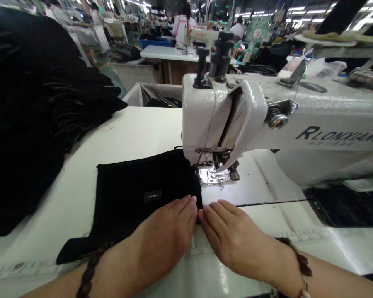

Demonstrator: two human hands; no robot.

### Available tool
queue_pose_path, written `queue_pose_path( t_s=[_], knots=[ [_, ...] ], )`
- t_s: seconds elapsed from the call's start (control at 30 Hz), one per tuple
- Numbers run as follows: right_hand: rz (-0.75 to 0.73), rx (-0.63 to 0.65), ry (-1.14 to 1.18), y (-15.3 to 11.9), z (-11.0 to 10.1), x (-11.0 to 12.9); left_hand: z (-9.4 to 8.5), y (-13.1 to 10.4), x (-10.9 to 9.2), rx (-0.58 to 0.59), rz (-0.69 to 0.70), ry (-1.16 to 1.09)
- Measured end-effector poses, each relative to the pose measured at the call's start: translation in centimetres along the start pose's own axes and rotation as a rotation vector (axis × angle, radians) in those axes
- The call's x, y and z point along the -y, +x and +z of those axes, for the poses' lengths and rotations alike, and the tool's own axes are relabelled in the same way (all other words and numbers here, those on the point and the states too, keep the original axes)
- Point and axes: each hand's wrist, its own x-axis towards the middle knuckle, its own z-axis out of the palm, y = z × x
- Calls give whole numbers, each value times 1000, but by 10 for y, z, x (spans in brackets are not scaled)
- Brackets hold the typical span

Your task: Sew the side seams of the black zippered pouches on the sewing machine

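Note:
A black fabric piece (pixel 121 186) with a small dark label (pixel 153 196) lies flat on the white table, its right edge beside the needle area of a white sewing machine (pixel 199 111). My left hand (pixel 170 223) rests on the fabric's lower right part, fingers together and pressing near the edge. Close against it, my right hand (pixel 233 231) has its fingers together at the same edge, thumb and fingertips pinching the fabric's border. Just beyond the fingertips is the lit metal plate (pixel 214 176) under the presser foot. The fabric under both hands is partly hidden.
A tall pile of black fabric pieces (pixel 27 111) fills the left side. A phone (pixel 348 205) lies at the right under the machine arm. Behind the table stands a bin (pixel 138 96) with dark pieces. Other workers and another sewing table (pixel 161 53) are farther back.

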Motion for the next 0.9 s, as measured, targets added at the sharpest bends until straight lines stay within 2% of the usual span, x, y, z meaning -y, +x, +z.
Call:
queue_pose_path(
  t_s=[0.23, 0.4, 0.5, 0.57, 0.63, 0.73, 0.83, 0.9],
  knots=[
    [19, -54, -39, 13, 13, -21, 15, 13, 24, -27, 61, 33],
    [89, -117, -67, 20, 18, -34, 19, 19, 40, 117, 78, 18],
    [206, -218, -68, 17, 14, -44, 17, 22, 50, 166, 22, -114],
    [322, -264, -45, 13, 12, -50, 13, 25, 57, 166, -114, -302],
    [422, -231, -17, 10, 14, -54, 8, 30, 66, 172, -317, -573],
    [471, -72, 28, 10, 18, -56, 4, 36, 78, 211, -560, -942],
    [439, 42, 168, 12, 15, -61, 4, 36, 82, 237, -651, -1057],
    [349, 111, 330, 11, 5, -67, 6, 33, 78, 224, -576, -939]
  ],
)
